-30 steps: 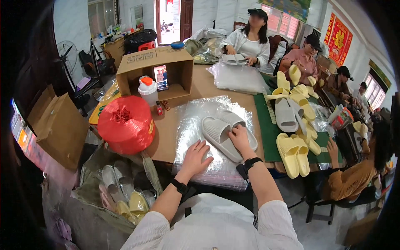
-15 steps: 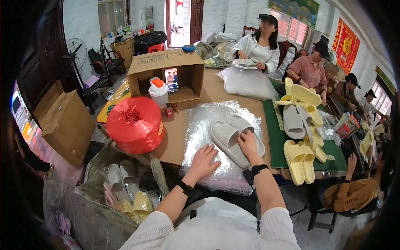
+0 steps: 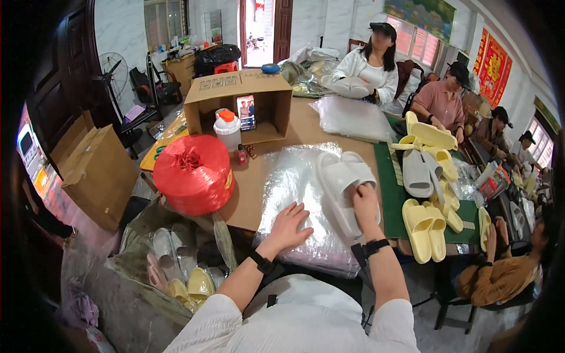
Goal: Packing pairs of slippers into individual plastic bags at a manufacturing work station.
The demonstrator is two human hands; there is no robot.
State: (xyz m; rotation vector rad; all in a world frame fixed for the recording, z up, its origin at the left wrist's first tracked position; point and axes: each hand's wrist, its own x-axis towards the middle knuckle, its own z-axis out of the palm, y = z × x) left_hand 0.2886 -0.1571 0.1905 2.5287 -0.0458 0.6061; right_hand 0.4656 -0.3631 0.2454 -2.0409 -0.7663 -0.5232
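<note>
A brown table [image 3: 250,183] spreads in front of the person. Taking the right hand as the clock's centre, an open cardboard box [image 3: 275,82] stands at ten o'clock and a green mat [image 3: 392,213] lies at three. A stack of clear plastic bags [image 3: 294,176] reaches out beneath both hands, and a round red roll [image 3: 194,182] sits at nine. The pair of grey slippers [image 3: 336,175] is over the bags, toes pointing toward eleven o'clock; most of the pair lies at ten to eleven from the right hand [image 3: 366,203], touching it. That hand is clamped on the pair, fingers bent in behind the straps, fingertips hidden. The left hand [image 3: 287,226], at eight o'clock from the right, presses flat on the bags, fingers slightly apart, near the slippers without touching them. A small red bottle [image 3: 242,155] stands at eleven from the left hand.
</note>
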